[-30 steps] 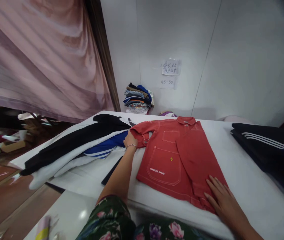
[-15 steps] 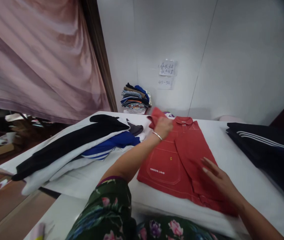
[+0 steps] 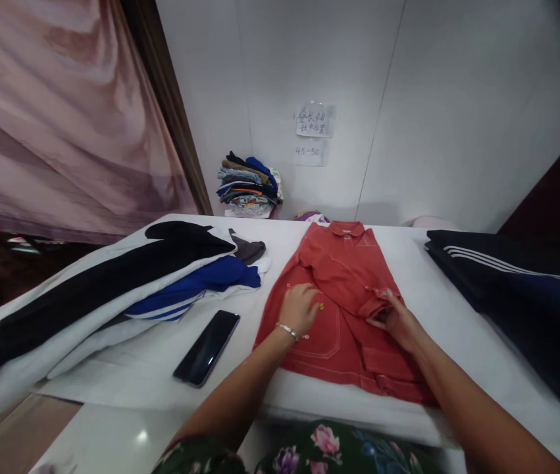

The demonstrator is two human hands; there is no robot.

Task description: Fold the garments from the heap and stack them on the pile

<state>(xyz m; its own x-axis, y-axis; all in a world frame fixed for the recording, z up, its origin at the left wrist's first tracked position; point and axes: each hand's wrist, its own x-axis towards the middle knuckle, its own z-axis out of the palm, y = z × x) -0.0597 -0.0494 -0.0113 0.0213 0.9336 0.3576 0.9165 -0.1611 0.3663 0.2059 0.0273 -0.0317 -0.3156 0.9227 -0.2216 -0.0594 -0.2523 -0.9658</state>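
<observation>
A red long-sleeved shirt (image 3: 324, 342) with white stitching lies on the white-covered table in front of me, collar pointing away. One sleeve (image 3: 341, 280) is folded across its front, and the cuff sits near the right side. At that cuff, my right hand (image 3: 401, 322) grips the sleeve's end between thumb and fingers. My left hand (image 3: 299, 309), with a silver bangle at the wrist, rests on the shirt's left part over the pocket, fingers loosely bent and apart, covering some of the white lettering.
A black phone (image 3: 207, 347) lies left of the shirt. Farther left are a loose black garment (image 3: 106, 283) and a blue one with white stripes (image 3: 195, 289). Dark folded clothes (image 3: 501, 283) lie at the right. Against the wall stands a stack of folded clothes (image 3: 247, 184).
The sleeve that my left hand held up at the shoulder now lies across the shirt. My left hand has come down onto the front; my right hand has taken the cuff. The phone has become visible.
</observation>
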